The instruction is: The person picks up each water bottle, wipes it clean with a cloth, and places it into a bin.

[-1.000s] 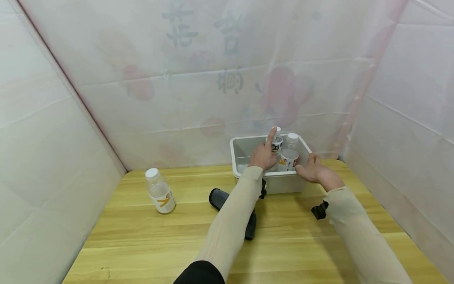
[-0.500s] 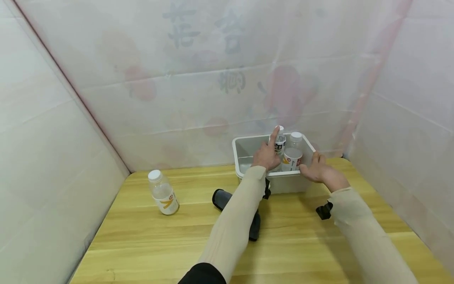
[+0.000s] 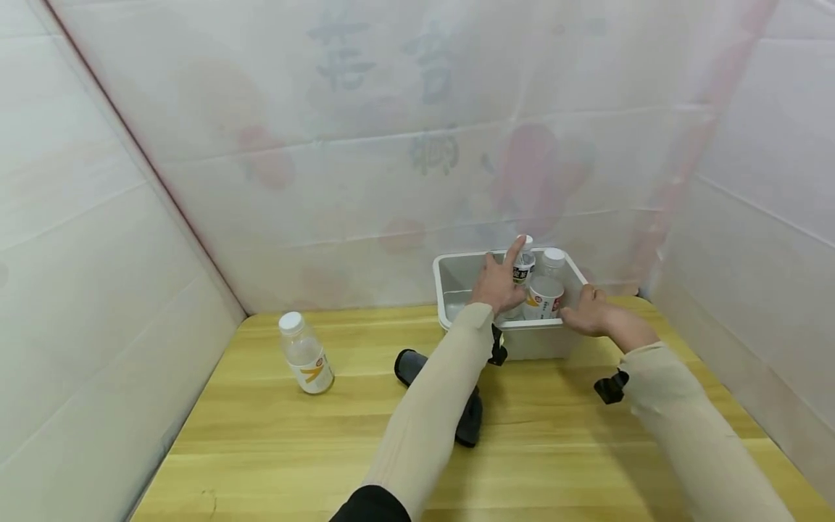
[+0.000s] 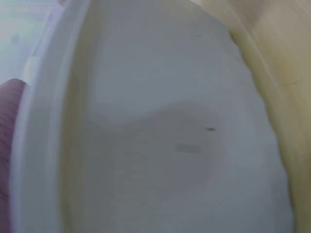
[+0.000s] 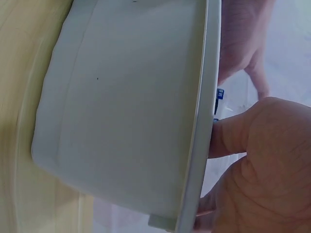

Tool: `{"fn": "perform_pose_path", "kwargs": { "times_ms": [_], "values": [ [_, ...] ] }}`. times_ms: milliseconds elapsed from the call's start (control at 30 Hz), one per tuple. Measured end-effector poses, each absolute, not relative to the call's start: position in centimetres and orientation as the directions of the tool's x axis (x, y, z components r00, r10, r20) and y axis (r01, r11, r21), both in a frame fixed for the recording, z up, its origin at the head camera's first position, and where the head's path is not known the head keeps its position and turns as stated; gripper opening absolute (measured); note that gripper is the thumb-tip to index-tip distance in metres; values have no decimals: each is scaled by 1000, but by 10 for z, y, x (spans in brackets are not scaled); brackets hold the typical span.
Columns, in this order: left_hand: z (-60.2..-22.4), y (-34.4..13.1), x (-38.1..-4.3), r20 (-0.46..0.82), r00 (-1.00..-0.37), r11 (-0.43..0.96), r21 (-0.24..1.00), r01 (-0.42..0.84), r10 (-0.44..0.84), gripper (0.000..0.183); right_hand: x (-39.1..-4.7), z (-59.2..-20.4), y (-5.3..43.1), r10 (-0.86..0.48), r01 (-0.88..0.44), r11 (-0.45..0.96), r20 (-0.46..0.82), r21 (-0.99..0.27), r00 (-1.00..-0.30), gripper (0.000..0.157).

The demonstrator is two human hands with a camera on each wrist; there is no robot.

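A white plastic bin (image 3: 535, 341) stands at the back right of the table, with two clear bottles upright inside it. One is a slimmer bottle (image 3: 524, 270) with a black-and-white label; the other is a wider bottle (image 3: 543, 297) with a white and orange label. My left hand (image 3: 499, 285) is over the bin beside the slimmer bottle, fingers spread, the index finger near its white cap. In the right wrist view my right hand (image 5: 267, 160) holds the bin's rim, thumb over the edge. Only the bin's outer wall (image 4: 170, 121) fills most of the left wrist view.
Another clear bottle (image 3: 308, 362) with a white cap stands on the left of the wooden table (image 3: 261, 449). A dark grey tube-like thing (image 3: 409, 366) lies partly hidden under the left forearm. Pale sheets (image 3: 352, 196) enclose the back and sides.
The left hand's fingers have spread from the slimmer bottle, a second finger now raised. The right hand keeps its hold on the rim. The whole view has shifted slightly.
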State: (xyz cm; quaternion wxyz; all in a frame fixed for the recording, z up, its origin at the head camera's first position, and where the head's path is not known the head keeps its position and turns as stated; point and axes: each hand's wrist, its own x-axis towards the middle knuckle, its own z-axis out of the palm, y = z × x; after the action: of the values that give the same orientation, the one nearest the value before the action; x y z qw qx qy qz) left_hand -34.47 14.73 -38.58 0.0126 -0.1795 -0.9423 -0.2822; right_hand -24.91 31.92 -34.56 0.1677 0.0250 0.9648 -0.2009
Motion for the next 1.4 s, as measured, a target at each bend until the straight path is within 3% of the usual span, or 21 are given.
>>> {"fn": "perform_pose_path", "kwargs": {
  "times_ms": [400, 800, 1000, 1400],
  "values": [
    [-349, 112, -352, 161, -930, 834, 411, 368, 331, 102, -262, -312, 330, -64, -38, 982, -132, -187, -989, 77],
    [-300, 30, -359, 158, -930, 883, 294, 366, 333, 73, -270, -263, 301, -123, -124, 992, 8, -29, -992, 80],
    [-288, -12, -352, 132, -934, 924, 154, 350, 332, 60, -269, -262, 275, -202, -202, 979, 79, 10, -976, 74],
    [-278, -99, -312, 123, -916, 919, 55, 391, 382, 56, -258, -272, 221, -387, -381, 922, 149, 67, -910, 65]
  ]
}}
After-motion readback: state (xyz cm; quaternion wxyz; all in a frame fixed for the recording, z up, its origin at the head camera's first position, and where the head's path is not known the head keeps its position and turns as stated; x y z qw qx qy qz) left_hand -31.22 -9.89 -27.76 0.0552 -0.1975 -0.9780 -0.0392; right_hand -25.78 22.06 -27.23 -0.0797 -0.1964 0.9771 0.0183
